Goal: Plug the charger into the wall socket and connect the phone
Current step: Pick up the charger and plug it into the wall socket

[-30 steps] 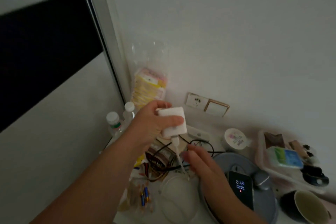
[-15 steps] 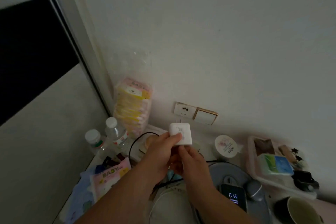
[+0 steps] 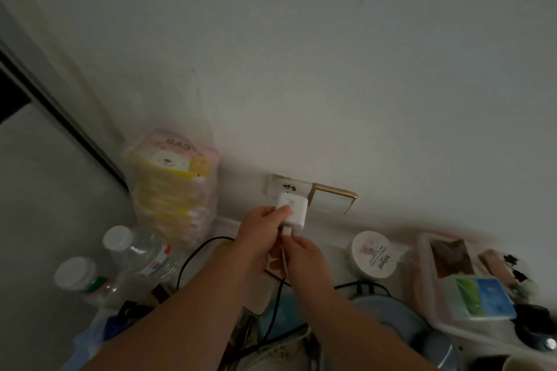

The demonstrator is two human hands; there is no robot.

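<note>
A white cube charger (image 3: pixel 293 210) is held against the lower part of the white wall socket (image 3: pixel 286 188); its prongs are hidden, so I cannot tell how far they are in. My left hand (image 3: pixel 259 233) grips the charger's left side. My right hand (image 3: pixel 303 253) pinches the white cable (image 3: pixel 285 260) and its plug just below the charger. A gold-rimmed switch (image 3: pixel 331 199) sits right of the socket. The phone is out of view.
A bag of baby wipe packs (image 3: pixel 174 187) stands left of the socket, with two clear bottles (image 3: pixel 132 250) below it. A round white jar (image 3: pixel 375 253), a pink tray (image 3: pixel 434 304) of small items and black cables (image 3: pixel 196 253) crowd the surface.
Both hands carried the charger up and forward from above the table clutter to the wall socket. The view moved closer to the wall and the phone dropped out of frame.
</note>
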